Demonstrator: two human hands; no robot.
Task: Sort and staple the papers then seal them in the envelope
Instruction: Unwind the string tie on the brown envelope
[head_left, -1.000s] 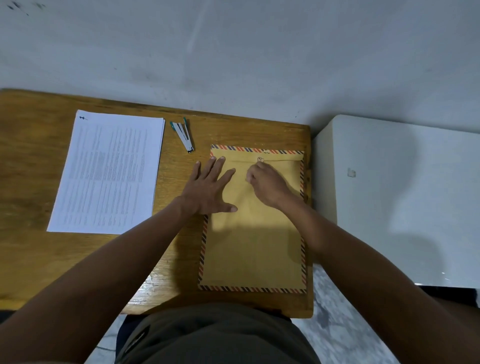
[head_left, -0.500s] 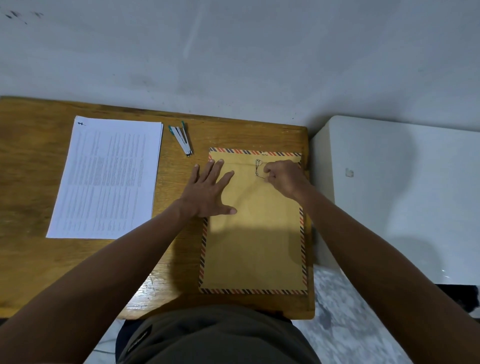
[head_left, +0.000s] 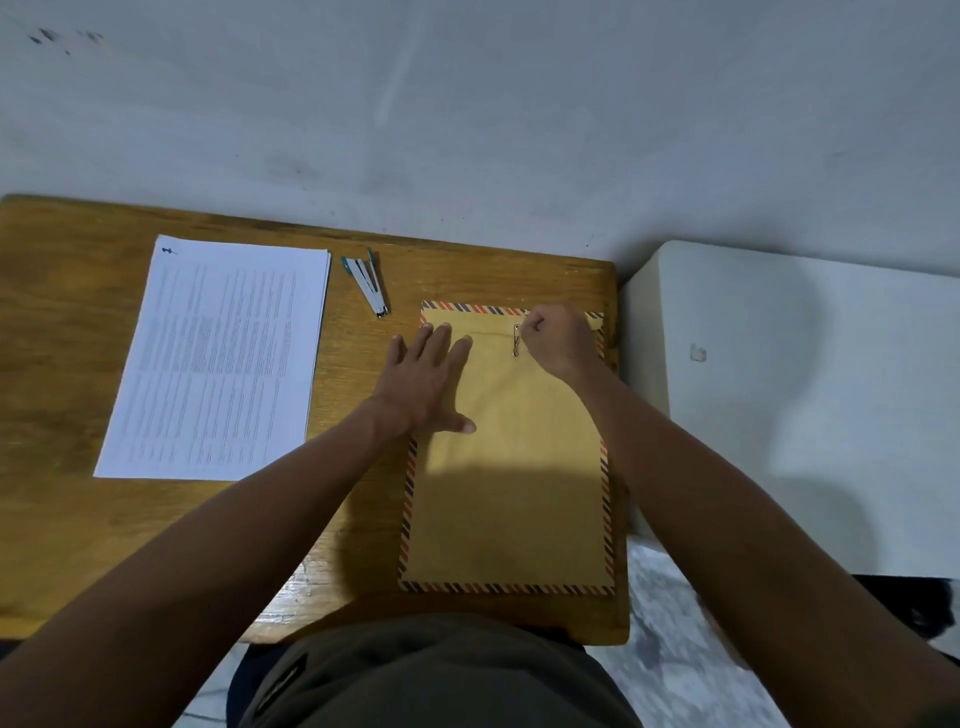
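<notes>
A brown envelope (head_left: 509, 493) with a striped red-and-blue border lies flat on the right part of the wooden table (head_left: 62, 530), flap end away from me. My left hand (head_left: 423, 384) presses flat on its upper left area, fingers spread. My right hand (head_left: 558, 338) is closed at the flap, pinching the thin string of the clasp (head_left: 516, 340). A stack of printed papers (head_left: 218, 358) lies on the left of the table, pinned at its top left corner. A small white and green stapler (head_left: 366, 280) rests between the papers and the envelope.
A white cabinet top (head_left: 805, 389) stands right beside the table's right edge. A grey wall runs behind the table. My lap is at the table's near edge, with patterned floor showing at the lower right.
My right hand has moved from the middle of the flap up and to the right, drawing the clasp string with it. My left hand has stayed flat on the envelope.
</notes>
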